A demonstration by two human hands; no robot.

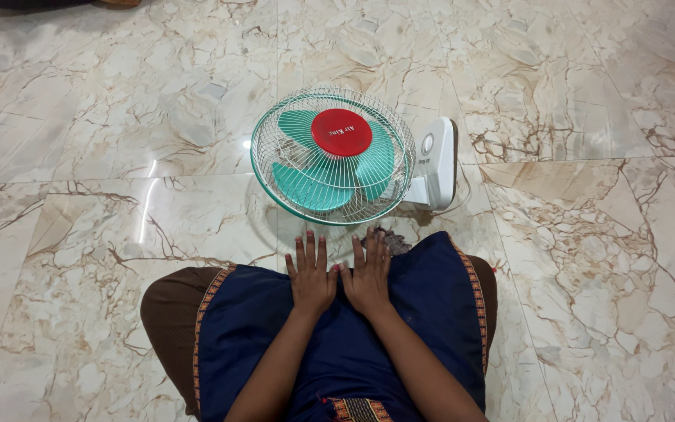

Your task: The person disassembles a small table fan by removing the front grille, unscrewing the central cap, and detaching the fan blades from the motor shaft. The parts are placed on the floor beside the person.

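A small fan (333, 155) lies face up on the marble floor just ahead of my knees. It has a white wire guard, teal blades and a round red hub cap, and its white base (436, 164) points to the right. My left hand (311, 272) and my right hand (369, 270) rest flat, palms down, side by side on my blue cloth-covered lap. Both hands hold nothing, fingers slightly apart, a short way from the fan's near rim.
A white cord (462, 195) loops from the fan's base on the floor. A small dark cloth (391, 241) lies by my right fingertips. Beige veined marble tiles (119, 195) stretch all around. A dark object shows at the top left edge (33, 4).
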